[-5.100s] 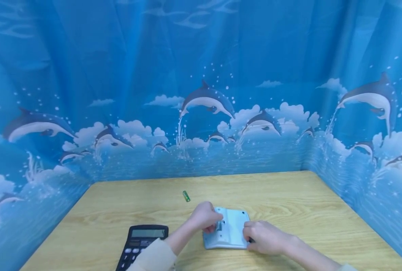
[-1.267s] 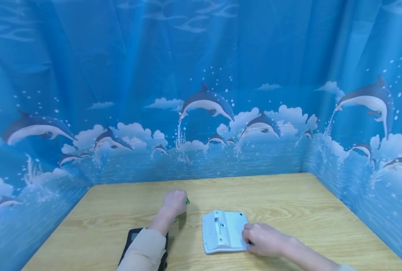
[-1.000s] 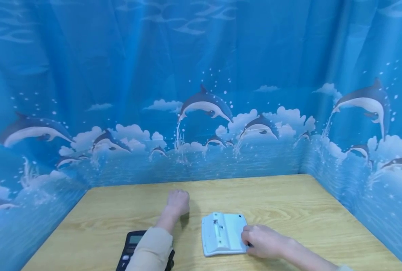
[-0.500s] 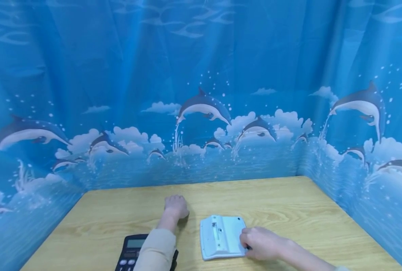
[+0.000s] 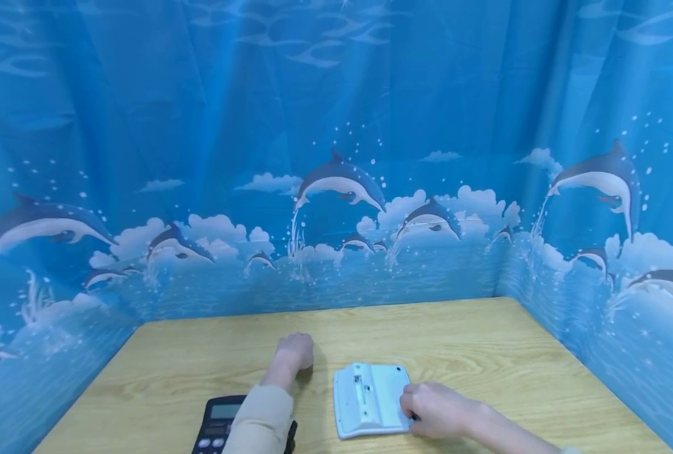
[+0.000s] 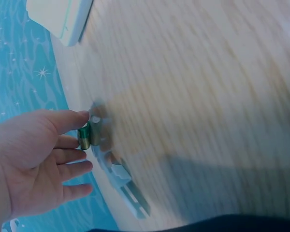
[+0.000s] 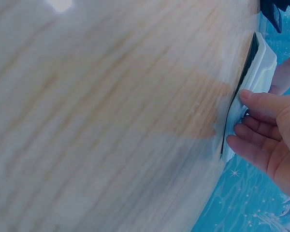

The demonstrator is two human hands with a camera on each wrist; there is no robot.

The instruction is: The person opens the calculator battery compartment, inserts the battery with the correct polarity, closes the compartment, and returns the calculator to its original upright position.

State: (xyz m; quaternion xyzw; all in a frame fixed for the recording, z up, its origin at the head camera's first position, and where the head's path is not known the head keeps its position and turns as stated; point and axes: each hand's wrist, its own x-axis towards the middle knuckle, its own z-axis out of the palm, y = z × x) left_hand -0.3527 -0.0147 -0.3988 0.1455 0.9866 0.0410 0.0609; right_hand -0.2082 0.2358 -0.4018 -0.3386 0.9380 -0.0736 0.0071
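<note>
A white calculator (image 5: 390, 397) lies face down, its uncovered battery compartment (image 5: 362, 392) facing up. My right hand (image 5: 435, 410) grips its right edge; in the right wrist view the thumb rests on the calculator's (image 7: 263, 63) side with the fingers curled at the edge. Farther back and to the left, my left hand (image 5: 295, 352) is low over the table. The left wrist view shows its thumb and index finger pinching a green battery (image 6: 84, 137), which the hand hides from the head view. Beside the fingers lies a small pale plastic piece (image 6: 120, 175).
A black calculator (image 5: 210, 434) lies face up at the front left, partly covered by the left sleeve (image 5: 261, 419). The wooden table (image 5: 472, 340) ends at a blue dolphin-print curtain (image 5: 336, 265) behind and at both sides.
My left hand has left the white calculator's battery compartment, gone back and left to the green battery lying on the table, and taken hold of it. The right hand keeps its grip on the calculator.
</note>
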